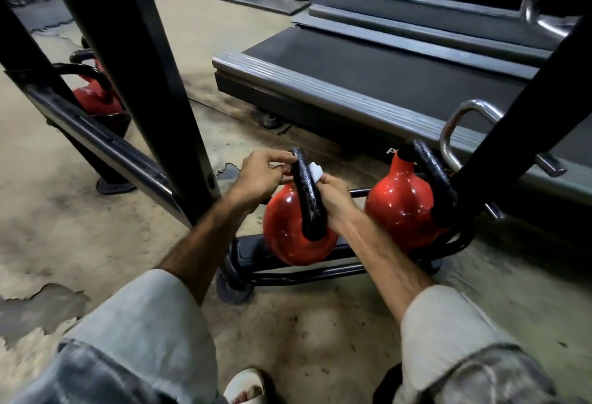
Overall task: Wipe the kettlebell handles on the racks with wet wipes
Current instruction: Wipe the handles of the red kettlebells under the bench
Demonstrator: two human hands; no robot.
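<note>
Two red kettlebells with black handles sit on the bottom rail of a black rack. The nearer kettlebell has its rough black handle standing up between my hands. My left hand pinches the top of that handle from the left. My right hand presses a small white wet wipe against the handle's right side. The second kettlebell stands to the right, untouched. A third red kettlebell sits on another rack at far left.
A thick black rack post slants down just left of my left arm. A treadmill deck lies behind the rack. A chrome handle pokes up at right. The floor is worn concrete; my sandal shows at the bottom.
</note>
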